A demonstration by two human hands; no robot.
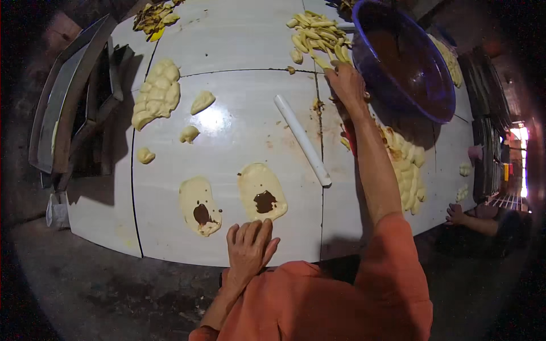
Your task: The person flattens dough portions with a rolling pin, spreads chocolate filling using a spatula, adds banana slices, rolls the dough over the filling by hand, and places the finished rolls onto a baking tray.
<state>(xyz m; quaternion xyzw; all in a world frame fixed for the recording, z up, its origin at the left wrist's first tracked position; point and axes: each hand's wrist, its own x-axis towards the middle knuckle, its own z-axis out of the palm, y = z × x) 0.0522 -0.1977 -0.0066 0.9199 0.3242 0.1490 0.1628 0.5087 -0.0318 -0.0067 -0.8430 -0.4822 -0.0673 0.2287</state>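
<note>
Two flattened ovals of pale dough lie near the table's front edge: a left dough oval (194, 193) and a right dough oval (259, 179). Each carries a patch of dark brown spread (265, 202). My left hand (249, 247) rests at the lower edge of the right oval, fingers bent slightly and thumb apart, holding nothing visible. Far forward, my right hand (348, 85) reaches to a pile of peeled banana pieces (319, 33), its fingertips closed on a yellow banana piece (320, 61). A white rolling pin (301, 139) lies slantwise between the hands.
Right of my right hand stands a purple basin (435, 94) with brown contents. Dough lumps (158, 94) cluster at left; more dough (406, 170) lies beyond my right forearm. Metal trays (71, 96) stand at the left edge. Banana peels (153, 20) lie far left. Another person's hand (456, 214) is at right.
</note>
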